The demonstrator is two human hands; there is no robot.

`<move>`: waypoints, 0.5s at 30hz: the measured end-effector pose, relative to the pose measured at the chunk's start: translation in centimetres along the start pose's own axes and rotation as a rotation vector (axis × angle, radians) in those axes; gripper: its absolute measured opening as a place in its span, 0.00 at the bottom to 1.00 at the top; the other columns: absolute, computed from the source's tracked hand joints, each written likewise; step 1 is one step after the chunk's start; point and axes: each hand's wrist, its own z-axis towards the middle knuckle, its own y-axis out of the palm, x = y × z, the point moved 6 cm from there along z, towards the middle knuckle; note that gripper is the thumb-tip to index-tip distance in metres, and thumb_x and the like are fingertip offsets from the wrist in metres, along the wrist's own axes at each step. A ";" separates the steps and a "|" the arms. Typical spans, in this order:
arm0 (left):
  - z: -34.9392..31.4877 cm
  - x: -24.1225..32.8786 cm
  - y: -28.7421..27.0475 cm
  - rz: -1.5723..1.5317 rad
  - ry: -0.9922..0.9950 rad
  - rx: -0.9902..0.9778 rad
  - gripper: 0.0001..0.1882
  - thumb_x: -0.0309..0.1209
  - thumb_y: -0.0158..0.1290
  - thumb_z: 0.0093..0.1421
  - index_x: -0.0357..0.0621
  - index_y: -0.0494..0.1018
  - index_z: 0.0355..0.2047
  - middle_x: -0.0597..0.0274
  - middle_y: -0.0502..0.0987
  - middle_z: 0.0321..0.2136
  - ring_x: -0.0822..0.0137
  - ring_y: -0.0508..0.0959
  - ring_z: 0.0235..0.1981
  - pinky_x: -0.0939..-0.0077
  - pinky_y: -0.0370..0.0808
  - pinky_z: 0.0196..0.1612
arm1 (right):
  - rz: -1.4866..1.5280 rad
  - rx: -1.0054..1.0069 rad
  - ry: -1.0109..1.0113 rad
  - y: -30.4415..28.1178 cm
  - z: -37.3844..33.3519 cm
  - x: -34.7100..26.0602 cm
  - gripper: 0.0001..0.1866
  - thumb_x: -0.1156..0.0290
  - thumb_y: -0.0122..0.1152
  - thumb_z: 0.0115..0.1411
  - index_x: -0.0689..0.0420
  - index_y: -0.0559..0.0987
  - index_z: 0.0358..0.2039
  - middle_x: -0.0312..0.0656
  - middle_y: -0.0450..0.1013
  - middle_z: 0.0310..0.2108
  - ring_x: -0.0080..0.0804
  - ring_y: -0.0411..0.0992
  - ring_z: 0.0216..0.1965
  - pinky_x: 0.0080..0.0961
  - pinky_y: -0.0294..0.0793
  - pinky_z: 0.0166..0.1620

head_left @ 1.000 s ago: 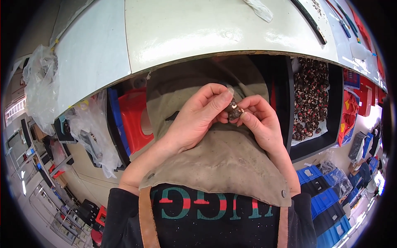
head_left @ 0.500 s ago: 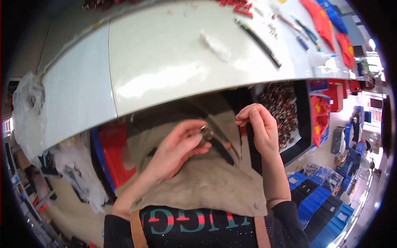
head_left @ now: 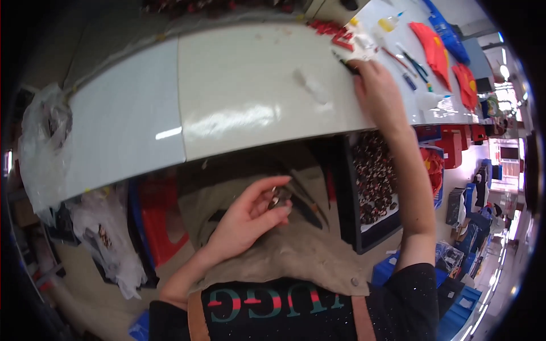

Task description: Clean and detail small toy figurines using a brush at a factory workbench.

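Observation:
My left hand (head_left: 242, 221) is over the lap of my tan apron (head_left: 261, 250), its fingers curled around a small, shiny brownish metal piece (head_left: 277, 199). The piece's exact kind cannot be made out. Stretched out over the white table (head_left: 239, 79), my right hand (head_left: 380, 94) has its fingertips closed at a slim black pen-shaped tool (head_left: 344, 59). Only the tool's far end shows; the hand covers the rest. A small whitish tube-like item (head_left: 310, 85) lies on the table left of this hand.
A black tray (head_left: 355, 227) of small brown-red pieces stands below the table edge, beside my right forearm. Red pieces (head_left: 341, 37), pliers (head_left: 418, 67), a white bottle (head_left: 429, 101) and orange-red sheets (head_left: 429, 51) lie at the table's right. Plastic bags (head_left: 42, 153) hang at left.
My right hand has gone from above the lap, near the tray, up and away onto the table to the black tool. The left hand keeps the small metal piece over the lap.

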 end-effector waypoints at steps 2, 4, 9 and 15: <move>-0.1 0.1 -0.3 0.009 -0.005 0.004 0.24 0.22 0.51 0.61 0.42 0.59 0.58 0.63 0.68 0.44 0.76 0.71 0.44 0.83 0.71 0.45 | 0.004 0.012 0.013 0.9 -0.4 1.0 0.16 0.76 0.56 0.56 0.59 0.73 0.47 0.49 0.73 0.39 0.43 0.73 0.40 0.32 0.72 0.44; -0.5 -0.1 0.0 -0.010 -0.010 0.040 0.24 0.22 0.51 0.61 0.42 0.60 0.58 0.63 0.68 0.44 0.77 0.71 0.44 0.83 0.71 0.45 | 0.167 0.056 0.079 -0.8 -0.6 0.3 0.18 0.75 0.55 0.57 0.57 0.72 0.50 0.46 0.74 0.39 0.35 0.75 0.36 0.27 0.74 0.40; -0.4 0.1 0.1 -0.051 -0.039 0.043 0.25 0.23 0.53 0.60 0.42 0.60 0.57 0.64 0.68 0.44 0.79 0.72 0.41 0.85 0.70 0.44 | 0.754 0.033 0.252 -3.5 -3.6 -0.5 0.19 0.74 0.55 0.59 0.60 0.71 0.52 0.41 0.73 0.35 0.27 0.72 0.39 0.23 0.73 0.40; -0.1 -0.6 0.6 0.045 -0.084 0.043 0.25 0.22 0.54 0.59 0.41 0.61 0.56 0.66 0.66 0.40 0.81 0.72 0.38 0.86 0.70 0.43 | 1.958 -0.076 0.804 -1.9 -12.0 -5.8 0.31 0.73 0.53 0.59 0.66 0.54 0.60 0.37 0.62 0.35 0.22 0.62 0.26 0.14 0.64 0.21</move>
